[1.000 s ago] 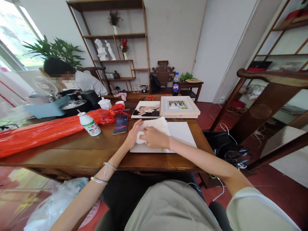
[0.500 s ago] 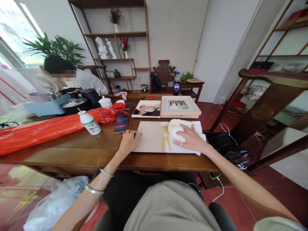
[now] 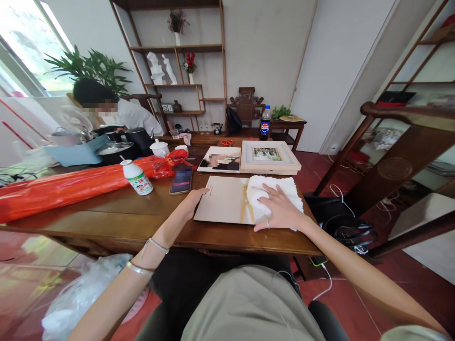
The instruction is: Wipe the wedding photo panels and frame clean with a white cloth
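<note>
A flat white panel (image 3: 222,201) with gold-coloured markings lies in front of me near the table's front edge. My left hand (image 3: 192,202) grips its left edge, thumb on top and the other fingers mostly hidden. Over the panel's right part is a bunched white cloth (image 3: 284,189). My right hand (image 3: 280,208) presses down on this cloth, its fingers curved over it and its thumb reaching toward the panel's front edge. The cloth covers part of the gold markings.
Behind the panel lie a photo print (image 3: 220,160) and a white framed picture (image 3: 268,161). A phone (image 3: 181,180), a white bottle (image 3: 138,177) and a long red plastic-wrapped bundle (image 3: 81,187) are on the left. A cola bottle (image 3: 265,124) stands farther back. Another person (image 3: 135,116) sits at the far left.
My left hand has shifted round the panel's left edge, with fewer fingers showing on top. My right hand has slid slightly toward me, its thumb lower. The view has turned slightly left.
</note>
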